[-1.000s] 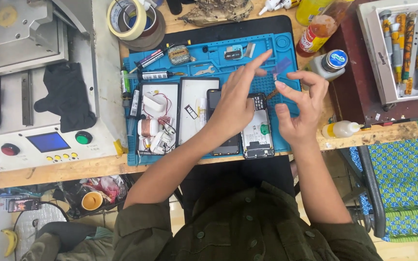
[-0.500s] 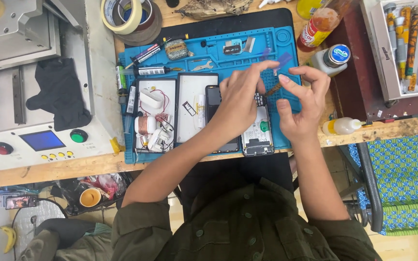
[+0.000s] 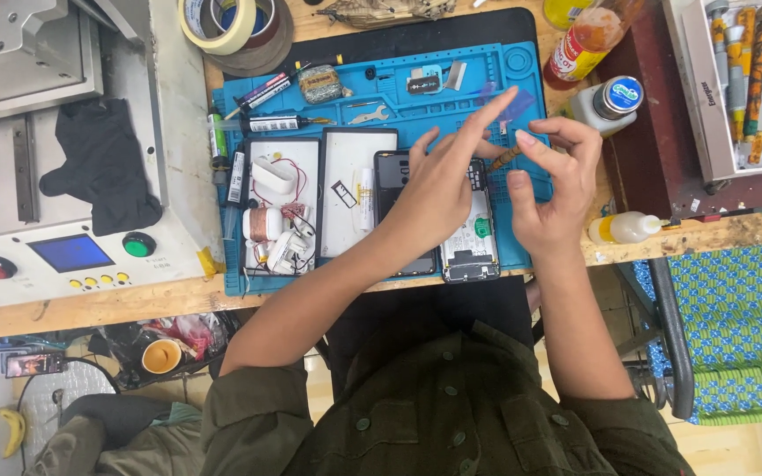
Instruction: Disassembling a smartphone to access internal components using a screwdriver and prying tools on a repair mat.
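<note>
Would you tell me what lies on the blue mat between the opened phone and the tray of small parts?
In the head view, a white tray holding a white tube lies between the opened phone and the parts tray.

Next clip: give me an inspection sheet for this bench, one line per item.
Surface: blue mat on a wooden bench.
Job's things: opened phone lying flat; thin brown tool above it.
Clutter: tape rolls, bottles, white trays, black glove.
Grips: left hand over the phone, fingers spread; right hand pinching the tool.
Cables: red wire in a tray.
Surroundings: grey machine, screwdriver box, chair.
</note>
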